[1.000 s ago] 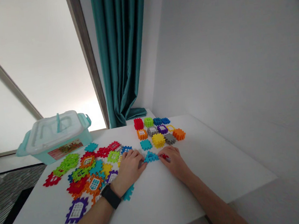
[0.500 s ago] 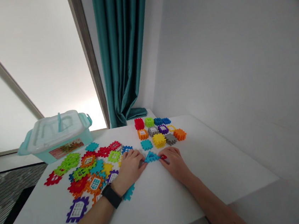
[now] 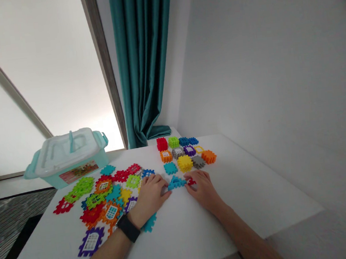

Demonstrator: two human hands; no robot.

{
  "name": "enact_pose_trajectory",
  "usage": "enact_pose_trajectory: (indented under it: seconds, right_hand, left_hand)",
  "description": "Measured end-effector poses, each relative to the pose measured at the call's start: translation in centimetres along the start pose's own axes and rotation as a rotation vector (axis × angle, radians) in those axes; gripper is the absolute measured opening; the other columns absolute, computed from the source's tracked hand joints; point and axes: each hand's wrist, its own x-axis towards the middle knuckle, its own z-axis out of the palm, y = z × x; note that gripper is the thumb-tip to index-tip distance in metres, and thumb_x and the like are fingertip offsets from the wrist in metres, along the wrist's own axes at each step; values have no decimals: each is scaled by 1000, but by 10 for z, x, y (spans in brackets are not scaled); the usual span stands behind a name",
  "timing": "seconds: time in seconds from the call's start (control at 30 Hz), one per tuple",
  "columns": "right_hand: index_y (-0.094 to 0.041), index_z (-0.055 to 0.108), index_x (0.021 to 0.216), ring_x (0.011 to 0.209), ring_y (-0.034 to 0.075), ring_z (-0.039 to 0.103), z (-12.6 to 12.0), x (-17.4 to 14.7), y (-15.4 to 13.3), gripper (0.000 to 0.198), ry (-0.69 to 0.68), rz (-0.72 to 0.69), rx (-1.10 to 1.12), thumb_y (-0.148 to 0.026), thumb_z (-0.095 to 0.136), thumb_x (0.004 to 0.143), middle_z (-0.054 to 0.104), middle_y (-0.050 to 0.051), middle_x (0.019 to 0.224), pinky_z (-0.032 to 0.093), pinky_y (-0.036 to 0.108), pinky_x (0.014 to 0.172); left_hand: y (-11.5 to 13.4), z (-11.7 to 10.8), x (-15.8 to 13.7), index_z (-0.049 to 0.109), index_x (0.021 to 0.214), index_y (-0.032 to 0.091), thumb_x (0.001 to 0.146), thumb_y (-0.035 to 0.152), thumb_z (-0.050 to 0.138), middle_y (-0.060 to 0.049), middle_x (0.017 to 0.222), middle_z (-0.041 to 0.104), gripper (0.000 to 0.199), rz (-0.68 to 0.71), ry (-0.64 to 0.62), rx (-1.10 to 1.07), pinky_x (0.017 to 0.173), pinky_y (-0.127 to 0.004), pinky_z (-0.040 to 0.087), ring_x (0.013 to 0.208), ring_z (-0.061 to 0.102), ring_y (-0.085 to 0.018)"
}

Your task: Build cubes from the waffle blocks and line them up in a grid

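Observation:
A blue triangular building block [image 3: 176, 182] with toothed edges lies on the white table between my hands. My left hand [image 3: 153, 192], with a black watch at the wrist, has its thumb and fingers closed at the block's left corner. At the right corner is my right hand [image 3: 201, 187], its thumb and index finger curled round a small red piece [image 3: 191, 182]. Most of that red piece is hidden by the fingers. Just behind the triangle is a flat light-blue square piece [image 3: 170, 168].
Rows of sorted blocks, including a yellow stack [image 3: 185, 163] and an orange stack [image 3: 209, 156], stand behind my hands. Loose pieces, such as a purple window piece [image 3: 91, 241], spread over the left side. A lidded turquoise box [image 3: 70, 156] sits at the back left.
More of the red piece shows between my right fingers. The hands and the blue triangle have barely moved; the whole view has shifted slightly.

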Motion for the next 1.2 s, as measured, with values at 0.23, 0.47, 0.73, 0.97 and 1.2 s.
enact_pose_trajectory:
  seconds: [0.23,0.47,0.73,0.97,1.2]
  right_hand:
    - [-23,65,103,101,26,65,-3,5,-10,15,43,-52,17,-21,58,90,73,7,99,42,43,95]
    - [-24,65,101,101,26,63,-7,23,-38,14,-10,-106,73,-21,54,94,72,6,100,42,43,94]
    - [-23,65,100,100,25,60,11,51,-85,17,-112,-205,130,-20,49,96,70,7,100,41,44,94]
    - [-22,66,107,104,26,58,36,70,-127,15,-335,-319,151,-21,57,95,69,7,104,41,44,96]
    - [-21,64,109,111,26,56,61,70,-149,19,-420,-311,210,-16,62,91,67,7,111,41,45,98]
  left_hand:
    - [-4,-21,-5,69,94,24,87,33,72,-4,103,68,12,29,28,22,93,-43,41,103,59,-26]
    - [-27,-52,-21,69,97,24,92,32,62,-6,106,69,12,-25,30,93,93,-47,44,107,60,-30]
    - [-74,-89,-57,68,101,22,96,27,54,-8,106,67,16,33,11,60,88,-37,49,102,62,-25]
    - [-109,-105,-81,68,100,21,96,27,51,-8,107,67,18,-61,84,111,92,-39,49,103,61,-26]
    - [-137,-112,-94,63,101,20,82,19,50,-9,112,66,23,-167,143,70,97,-45,47,109,59,-29]
